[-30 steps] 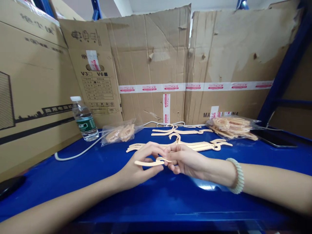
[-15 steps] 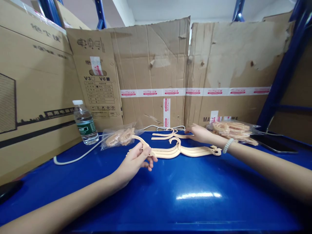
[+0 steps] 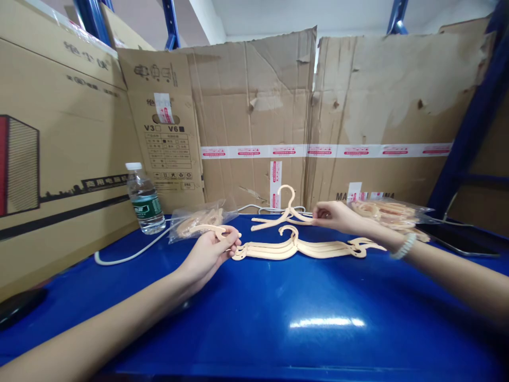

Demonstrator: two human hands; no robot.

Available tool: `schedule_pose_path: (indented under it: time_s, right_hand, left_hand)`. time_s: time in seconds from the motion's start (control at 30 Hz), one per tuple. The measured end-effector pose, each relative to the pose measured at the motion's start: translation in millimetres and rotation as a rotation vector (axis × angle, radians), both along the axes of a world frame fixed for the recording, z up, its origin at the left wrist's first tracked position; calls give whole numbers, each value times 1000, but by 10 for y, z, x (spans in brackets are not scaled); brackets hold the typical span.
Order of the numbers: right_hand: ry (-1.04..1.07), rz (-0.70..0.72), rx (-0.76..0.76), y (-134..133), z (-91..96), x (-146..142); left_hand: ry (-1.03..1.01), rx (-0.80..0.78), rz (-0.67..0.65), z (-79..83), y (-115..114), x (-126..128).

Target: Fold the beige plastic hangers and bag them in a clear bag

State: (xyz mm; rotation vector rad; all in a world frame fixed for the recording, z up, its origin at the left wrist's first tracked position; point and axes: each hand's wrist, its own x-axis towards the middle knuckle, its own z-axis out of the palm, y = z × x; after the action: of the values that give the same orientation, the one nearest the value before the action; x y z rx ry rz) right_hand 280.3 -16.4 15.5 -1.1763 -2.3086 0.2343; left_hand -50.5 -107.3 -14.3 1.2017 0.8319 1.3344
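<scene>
A stack of beige plastic hangers (image 3: 274, 250) lies on the blue table, hooks at the middle. At its left end my left hand (image 3: 212, 252) is closed on a curved beige hanger piece (image 3: 207, 228); whether this piece joins the stack is hidden by my fingers. Behind the stack is another beige hanger (image 3: 293, 204), its hook tipped up. My right hand (image 3: 338, 216) pinches that hanger's right end between thumb and fingers. From the stack's right end a curved end piece (image 3: 373, 243) sticks out.
Clear bags of beige hanger parts lie at left (image 3: 196, 222) and right (image 3: 385, 209). A water bottle (image 3: 145, 204) stands at back left beside a white cable (image 3: 131, 257). A phone (image 3: 457, 239) lies far right, a black object (image 3: 22, 307) far left. Cardboard (image 3: 254, 122) walls the back.
The rear hanger's hook has risen from lying flat. The piece in my left hand has turned flatter and shifted left. An end piece now points outward at the stack's right end.
</scene>
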Motion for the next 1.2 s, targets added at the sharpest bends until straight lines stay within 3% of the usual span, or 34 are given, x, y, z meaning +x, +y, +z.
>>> schedule_pose_path:
  time_s: [0.13, 0.27, 0.37, 0.57, 0.73, 0.87, 1.03, 1.2]
  right_hand:
    - [178, 69, -50, -394, -11, 125]
    - [231, 60, -140, -697, -109, 174]
    - [292, 101, -203, -791, -166, 158]
    - [314, 163, -187, -831, -188, 131]
    - [306, 171, -149, -855, -201, 132]
    - [265, 147, -20, -885, -211, 110]
    - [199, 180, 150, -941, -225, 81]
    - [169, 200, 165, -981, -227, 44]
  left_hand:
    - [-48, -20, -55, -39, 27, -2]
    - [-26, -23, -223, -43, -20, 10]
    - [-15, -88, -324, -20, -87, 16]
    - [-24, -190, -384, 20, -164, 15]
    - [-7, -229, -381, 45, -189, 39]
    - [7, -247, -321, 61, -184, 66]
    - [-45, -177, -248, 12, -148, 83]
    - [-47, -103, -185, -51, -137, 93]
